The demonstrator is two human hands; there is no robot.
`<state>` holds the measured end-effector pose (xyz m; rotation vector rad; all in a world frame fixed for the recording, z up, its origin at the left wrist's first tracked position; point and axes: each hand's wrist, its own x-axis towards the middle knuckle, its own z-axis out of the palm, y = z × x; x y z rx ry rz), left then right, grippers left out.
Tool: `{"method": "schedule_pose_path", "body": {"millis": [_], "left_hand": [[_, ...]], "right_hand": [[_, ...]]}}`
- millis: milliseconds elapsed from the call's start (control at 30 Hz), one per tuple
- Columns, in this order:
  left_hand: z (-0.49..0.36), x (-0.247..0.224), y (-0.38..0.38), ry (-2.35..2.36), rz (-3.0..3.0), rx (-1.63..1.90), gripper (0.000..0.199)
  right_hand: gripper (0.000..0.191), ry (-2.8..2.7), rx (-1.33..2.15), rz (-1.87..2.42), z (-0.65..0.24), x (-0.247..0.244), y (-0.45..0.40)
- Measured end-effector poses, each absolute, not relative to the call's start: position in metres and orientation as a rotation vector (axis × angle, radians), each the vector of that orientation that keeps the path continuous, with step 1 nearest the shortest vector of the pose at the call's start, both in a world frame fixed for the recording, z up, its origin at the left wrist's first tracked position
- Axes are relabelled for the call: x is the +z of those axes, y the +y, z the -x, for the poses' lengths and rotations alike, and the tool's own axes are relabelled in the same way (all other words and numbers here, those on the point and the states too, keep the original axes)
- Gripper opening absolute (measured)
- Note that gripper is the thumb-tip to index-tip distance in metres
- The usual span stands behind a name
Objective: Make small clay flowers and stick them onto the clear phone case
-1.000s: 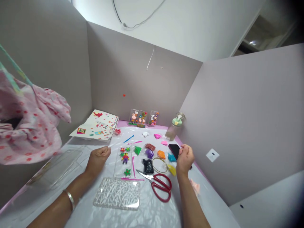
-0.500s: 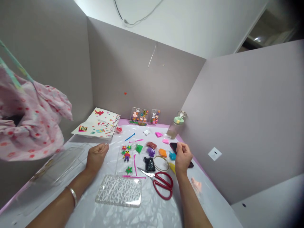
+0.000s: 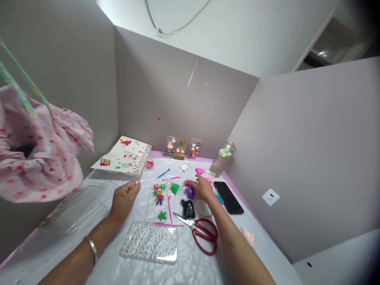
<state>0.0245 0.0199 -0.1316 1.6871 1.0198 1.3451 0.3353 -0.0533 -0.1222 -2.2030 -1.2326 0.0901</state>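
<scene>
My left hand [image 3: 125, 199] rests closed at the left of the decorated clear phone case [image 3: 152, 206], with nothing visible in it. That case bears clay flowers and a small figure. My right hand [image 3: 203, 187] reaches over the wrapped clay packets, fingers partly spread, by the brown-red packet [image 3: 189, 183] and the purple packet [image 3: 189, 193]; no item shows in its grasp. The green packet [image 3: 175, 188] and black packet [image 3: 188, 208] lie nearby. Red-handled scissors [image 3: 205, 236] lie open-bladed below, beside a textured clear case [image 3: 150, 242].
A black phone [image 3: 228, 197] and a bottle [image 3: 220, 162] stand or lie at the right. Behind are decorated cases [image 3: 194, 148] and an open drawing book [image 3: 126, 155]. Pink cloth [image 3: 44, 146] hangs at left; clear cases [image 3: 74, 206] lie below it.
My right hand has moved left from the phone to the clay packets, its fist opening. The phone is now fully uncovered. My left hand remains closed in nearly the same place.
</scene>
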Motion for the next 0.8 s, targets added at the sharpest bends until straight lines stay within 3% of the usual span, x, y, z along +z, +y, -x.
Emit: {"method": "schedule_pose_path", "body": {"millis": [200,367,467,800], "left_hand": [[-0.031,-0.125,0.011,0.950,-1.731,1.270,0.043],[-0.039,-0.111,-0.009,0.773,-1.719,1.147,0.017],[-0.043,-0.109,-0.018,0.643,-1.747,1.049,0.017],[-0.047,-0.116,-0.018,0.565,-1.752,0.894,0.022]], "right_hand": [[0.036,-1.328,0.076,2.120,-0.315,-0.116,-0.052],[0.031,-1.482,0.052,1.722,-0.260,-0.104,-0.089],[0.033,-1.546,0.032,1.465,-0.227,-0.106,-0.110],[0.036,-1.617,-0.087,1.332,-0.207,-0.112,-0.115]]}}
